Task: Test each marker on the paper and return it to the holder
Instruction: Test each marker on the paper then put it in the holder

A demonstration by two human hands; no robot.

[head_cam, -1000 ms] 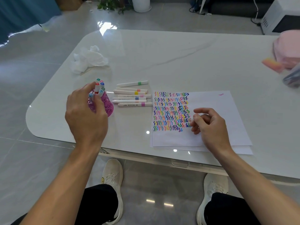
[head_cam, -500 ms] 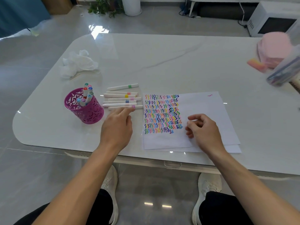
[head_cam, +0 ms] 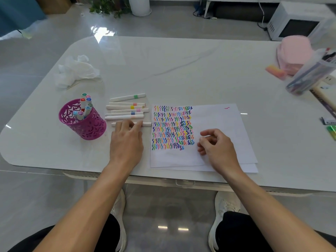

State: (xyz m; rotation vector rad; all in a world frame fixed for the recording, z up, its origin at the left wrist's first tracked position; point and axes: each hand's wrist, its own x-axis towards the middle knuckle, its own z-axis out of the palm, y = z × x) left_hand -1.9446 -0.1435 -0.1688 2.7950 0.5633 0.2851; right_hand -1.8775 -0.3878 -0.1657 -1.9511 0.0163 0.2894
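Note:
A magenta cut-out holder [head_cam: 82, 122] stands at the left of the table with several capped markers upright in it. To its right several white markers [head_cam: 127, 107] lie in a row. My left hand [head_cam: 127, 140] reaches over the nearest marker [head_cam: 147, 124], its straight fingertips touching the barrel. White paper [head_cam: 214, 120] with rows of coloured squiggles lies to the right. On the paper rests my right hand [head_cam: 216, 148], fingers loosely curled and holding nothing.
A crumpled tissue [head_cam: 76, 71] lies at the back left. At the right edge of the table are a pink cloth [head_cam: 294, 51], a clear pen case [head_cam: 312, 73], an eraser [head_cam: 275, 70] and a green highlighter [head_cam: 332, 130]. The table's near edge [head_cam: 181, 180] is close to my knees.
My left hand left the holder and moved right to the loose markers, now touching the nearest one. My right hand stayed on the paper. The view shifted slightly.

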